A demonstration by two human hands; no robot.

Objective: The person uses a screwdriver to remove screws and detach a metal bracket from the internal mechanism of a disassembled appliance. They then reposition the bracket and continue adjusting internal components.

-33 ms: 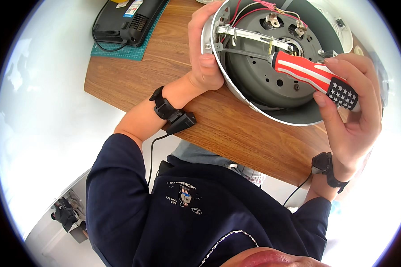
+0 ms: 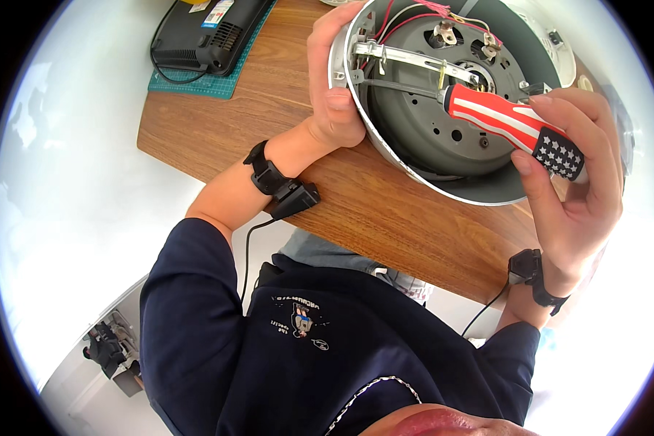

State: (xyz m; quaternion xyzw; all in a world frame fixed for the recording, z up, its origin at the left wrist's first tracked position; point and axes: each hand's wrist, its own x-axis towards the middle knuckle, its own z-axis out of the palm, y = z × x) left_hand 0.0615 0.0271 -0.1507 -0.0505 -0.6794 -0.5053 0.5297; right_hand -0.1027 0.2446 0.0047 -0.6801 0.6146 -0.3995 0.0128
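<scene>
Screwdriver [image 2: 487, 116], clamped in fingers of the right hand [image 2: 583, 192], spans the metal housing [image 2: 479, 187] toward its left side, which fingers of the left hand [image 2: 325, 83] clamp. Screw-turning seems in hand; the next twist calls for firm, straight pressure.

Room over tabletop [image 2: 269, 87] at left, screwdriver [image 2: 494, 118], metal strip [image 2: 408, 57], wires [image 2: 434, 9] — obstructing housing [image 2: 490, 189]

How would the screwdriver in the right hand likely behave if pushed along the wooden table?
The screwdriver would probably stay stiff: its shaft looks like straight metal. Its rounded handle might let it roll, perhaps in a curve, since the handle is much thicker than the shaft.
</scene>
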